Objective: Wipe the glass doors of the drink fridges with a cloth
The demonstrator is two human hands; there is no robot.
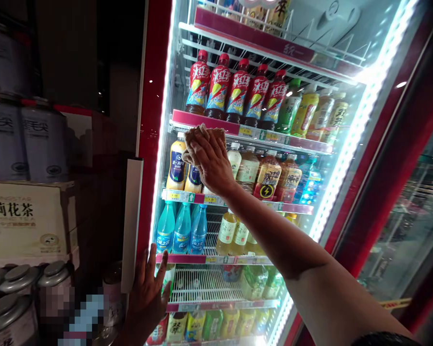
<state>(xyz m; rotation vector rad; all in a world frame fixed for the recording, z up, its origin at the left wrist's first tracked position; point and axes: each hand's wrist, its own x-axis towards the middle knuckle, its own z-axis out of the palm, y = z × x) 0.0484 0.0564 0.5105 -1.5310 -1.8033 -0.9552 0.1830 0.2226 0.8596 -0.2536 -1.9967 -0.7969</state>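
Observation:
My right hand (216, 166) presses a crumpled brown cloth (205, 137) flat against the glass door of a lit drinks fridge, at the height of the second full shelf. Behind the glass stand red-capped tea bottles (219, 91) above the cloth and cream-coloured bottles with dark labels (177, 163) to its left. Low on the door's left side, my left hand (149, 288) has its fingers spread and appears to rest on the glass or frame, holding nothing. Blue bottles (182, 229) show just above it.
A long pale door handle (133, 226) runs upright on the red frame (155, 96), close to my left hand. Tea cartons (25, 221) and several metal tins (54, 283) are stacked at the left. Another glass door (400, 230) stands at the right.

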